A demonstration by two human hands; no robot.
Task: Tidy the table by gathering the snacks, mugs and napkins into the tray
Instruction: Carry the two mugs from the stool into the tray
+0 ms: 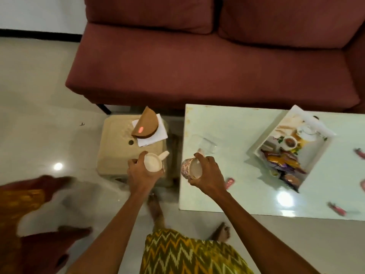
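My left hand (141, 174) grips a plain cream mug (153, 162) from the side, above the beige stool (116, 147). A patterned pink mug (190, 168) is held in my right hand (207, 175) at the left edge of the white table (227, 123). The white tray (318, 153) sits on the table to the right, with snack packets (282, 162) piled in its near end. White napkins (156, 133) lie on the stool under a brown napkin holder (145, 123). Pink snack wrappers lie loose on the table: one (230, 182) close to my right wrist, another (336, 208) near the front edge.
A maroon sofa (197, 66) stands behind the table and stool. A clear glass (207, 146) rests on the table just beyond my right hand. Another pink wrapper (359, 153) lies at the table's right edge. My feet and patterned skirt are below on the tiled floor.
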